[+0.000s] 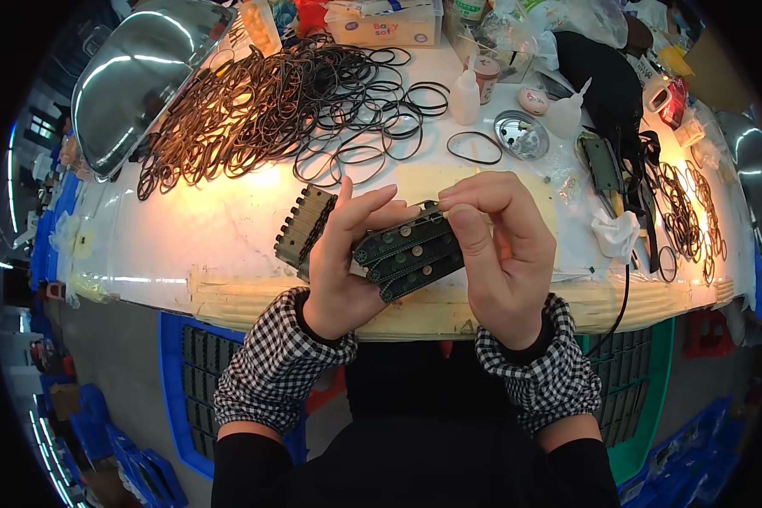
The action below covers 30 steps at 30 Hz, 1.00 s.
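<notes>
Several dark green toy tank track units [411,251], with round wheels along their sides and toothed bands around them, lie together across my left hand [345,262]. Its fingers are wrapped round their left end. At the upper right end of the units, my right hand [510,245] pinches with thumb and forefinger; what sits between the fingertips is too small to make out. Just left of my left hand, an olive-brown piece with a row of knobs along its edge [305,224] rests on the table, partly covered by that hand.
A big heap of black rubber loops [262,110] covers the table's far left, beside a clear plastic cover [144,76]. Beyond my hands are a small metal dish [521,135] and a white squeeze bottle [465,97]. More loops [686,212] lie at right. Blue [171,381] and green [665,372] trays flank me below.
</notes>
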Available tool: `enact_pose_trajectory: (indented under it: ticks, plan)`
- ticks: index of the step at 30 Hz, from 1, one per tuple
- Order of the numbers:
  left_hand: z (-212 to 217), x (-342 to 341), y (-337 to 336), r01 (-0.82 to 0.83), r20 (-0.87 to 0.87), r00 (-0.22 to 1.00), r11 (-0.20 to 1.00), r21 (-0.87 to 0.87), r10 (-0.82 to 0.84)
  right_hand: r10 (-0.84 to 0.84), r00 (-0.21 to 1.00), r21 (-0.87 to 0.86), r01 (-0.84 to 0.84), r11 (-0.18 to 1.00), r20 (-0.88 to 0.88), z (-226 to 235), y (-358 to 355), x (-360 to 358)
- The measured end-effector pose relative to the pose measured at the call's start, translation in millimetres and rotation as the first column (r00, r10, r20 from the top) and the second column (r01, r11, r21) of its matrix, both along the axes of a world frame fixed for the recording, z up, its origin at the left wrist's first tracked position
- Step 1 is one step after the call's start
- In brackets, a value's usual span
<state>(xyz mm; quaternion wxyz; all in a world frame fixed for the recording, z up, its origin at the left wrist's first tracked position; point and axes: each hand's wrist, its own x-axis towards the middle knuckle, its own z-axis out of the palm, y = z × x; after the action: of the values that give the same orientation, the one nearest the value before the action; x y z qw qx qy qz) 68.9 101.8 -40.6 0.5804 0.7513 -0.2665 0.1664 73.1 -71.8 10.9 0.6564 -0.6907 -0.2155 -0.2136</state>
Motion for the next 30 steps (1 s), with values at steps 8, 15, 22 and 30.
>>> enact_pose_trajectory:
  ticks: [8,15,22,30]
  plan:
    - [5.0,1.4,2.6,-0.002,0.087,0.996,0.998,0.064,-0.004,-0.026,0.999,-0.062,0.028,0.998,0.037,-0.2,1.6,-0.1]
    - [4.7,0.3,1.6,-0.018,0.065,0.998,0.999,0.040,0.015,-0.205,0.976,-0.028,0.207,0.978,0.071,2.5,-16.2,3.1]
    - [2.7,-1.1,1.8,-0.044,0.061,0.997,0.998,0.042,0.041,-0.379,0.818,-0.562,0.574,0.596,0.433,-4.8,-54.0,13.3]
    - [1.6,-0.5,3.4,-0.039,0.055,0.998,0.998,0.040,0.037,-0.391,0.818,-0.444,0.562,0.698,0.421,4.1,-46.9,2.2]
